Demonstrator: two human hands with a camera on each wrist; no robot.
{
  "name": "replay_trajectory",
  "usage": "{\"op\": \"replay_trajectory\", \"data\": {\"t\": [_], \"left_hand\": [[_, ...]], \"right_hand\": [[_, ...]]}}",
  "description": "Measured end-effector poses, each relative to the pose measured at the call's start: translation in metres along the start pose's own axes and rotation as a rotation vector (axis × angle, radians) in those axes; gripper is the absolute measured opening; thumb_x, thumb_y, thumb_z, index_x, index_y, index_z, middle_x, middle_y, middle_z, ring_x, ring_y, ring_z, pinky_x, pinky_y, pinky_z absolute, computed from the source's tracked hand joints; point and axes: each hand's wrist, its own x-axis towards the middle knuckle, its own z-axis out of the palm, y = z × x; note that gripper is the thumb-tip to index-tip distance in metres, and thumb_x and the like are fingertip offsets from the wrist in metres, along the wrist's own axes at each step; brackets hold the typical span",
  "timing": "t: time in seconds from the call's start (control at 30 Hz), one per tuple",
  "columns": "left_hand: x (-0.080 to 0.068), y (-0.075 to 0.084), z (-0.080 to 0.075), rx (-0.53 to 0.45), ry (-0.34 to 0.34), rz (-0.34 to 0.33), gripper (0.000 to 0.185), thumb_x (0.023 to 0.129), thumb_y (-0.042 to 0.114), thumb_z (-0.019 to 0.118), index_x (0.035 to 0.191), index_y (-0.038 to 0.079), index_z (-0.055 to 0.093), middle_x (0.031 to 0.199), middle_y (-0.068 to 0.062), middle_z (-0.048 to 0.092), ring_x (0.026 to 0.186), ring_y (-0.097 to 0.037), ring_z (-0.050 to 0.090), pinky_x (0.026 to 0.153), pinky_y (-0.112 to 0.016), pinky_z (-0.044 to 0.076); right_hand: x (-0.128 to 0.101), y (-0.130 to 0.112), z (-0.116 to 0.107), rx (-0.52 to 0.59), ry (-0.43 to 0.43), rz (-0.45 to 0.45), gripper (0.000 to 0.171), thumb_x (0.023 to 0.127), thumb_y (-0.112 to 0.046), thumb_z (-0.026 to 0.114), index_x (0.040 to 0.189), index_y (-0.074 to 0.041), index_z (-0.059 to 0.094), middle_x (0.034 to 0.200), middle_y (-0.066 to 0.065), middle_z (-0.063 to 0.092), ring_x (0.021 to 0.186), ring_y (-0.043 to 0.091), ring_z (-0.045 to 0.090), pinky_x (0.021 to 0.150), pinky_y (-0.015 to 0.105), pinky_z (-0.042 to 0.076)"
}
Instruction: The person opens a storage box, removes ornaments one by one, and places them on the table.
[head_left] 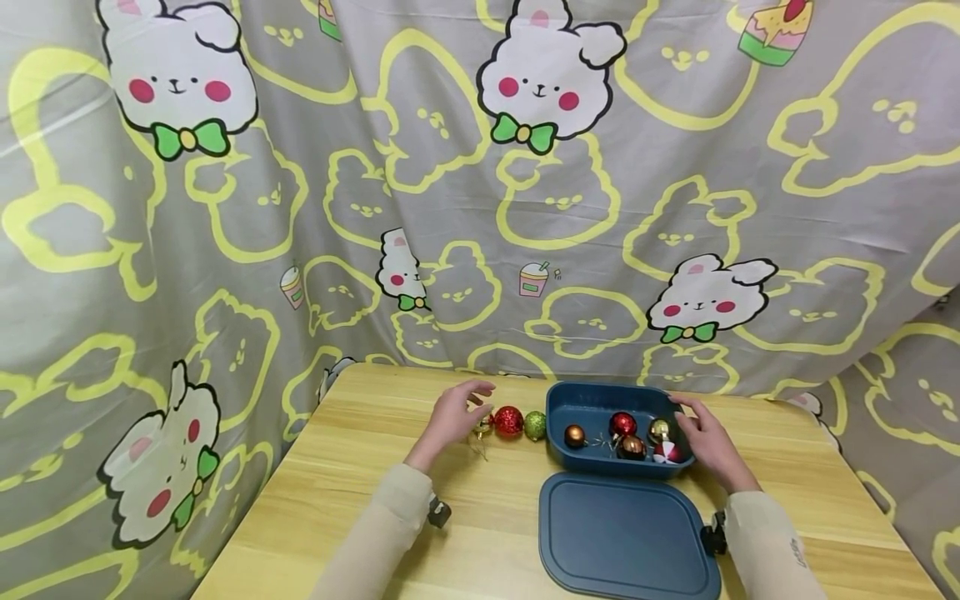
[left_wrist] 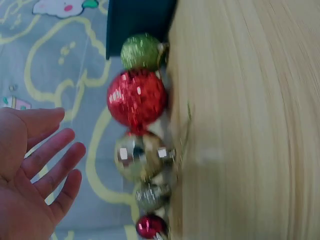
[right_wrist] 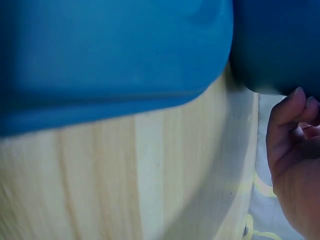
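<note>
The left hand hovers just over a short row of glittery balls on the far part of the wooden table, with the fingers spread and relaxed and holding nothing. In the left wrist view the open palm is apart from the balls, not touching them. The row has a gold ball nearest to the hand, then a red ball, then a green ball just beside the blue box.

The right hand rests on the right end of the box, with the fingers curled over its rim, so it grips the box. Inside lie more balls: a copper one, a red one and some others close together. The blue lid lies flat on the table, near to the person, touching or almost touching the box.

I think the risk here is rolling. The balls are round and smooth, so a loose touch from the left hand may push them along the table toward the far edge and the curtain. Also, their thin hanging threads may catch one another, so that one ball drags its neighbour.
</note>
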Motion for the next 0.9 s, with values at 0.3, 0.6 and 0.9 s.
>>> {"op": "replay_trajectory", "data": {"t": [0.3,0.6,0.9], "left_hand": [[0.011,0.033,0.027,-0.057,-0.068,0.07,0.034,0.1,0.018,0.07,0.134,0.012,0.067,0.128,-0.007,0.072,0.108,-0.027,0.072,0.09,-0.039,0.06],[0.027,0.073,0.067,-0.103,-0.158,0.128,0.037,0.101,0.022,0.07,0.138,0.018,0.065,0.134,-0.001,0.069,0.112,-0.022,0.07,0.092,-0.033,0.059],[0.039,0.101,0.115,-0.141,-0.227,0.174,0.039,0.102,0.026,0.069,0.14,0.021,0.063,0.137,-0.003,0.068,0.113,-0.021,0.07,0.09,-0.021,0.056]], "right_hand": [[-0.001,-0.001,0.0,-0.006,0.003,0.006,0.054,0.115,-0.037,0.032,0.16,-0.007,0.033,0.14,0.038,0.052,0.119,0.043,0.057,0.078,0.032,0.047],[-0.001,-0.001,-0.001,0.006,0.011,0.009,0.054,0.114,-0.037,0.033,0.159,-0.007,0.034,0.135,0.036,0.055,0.105,0.034,0.059,0.066,0.031,0.048],[-0.001,-0.001,-0.001,0.006,0.011,0.004,0.053,0.114,-0.038,0.033,0.159,-0.008,0.034,0.138,0.036,0.054,0.107,0.037,0.057,0.064,0.033,0.047]]}}
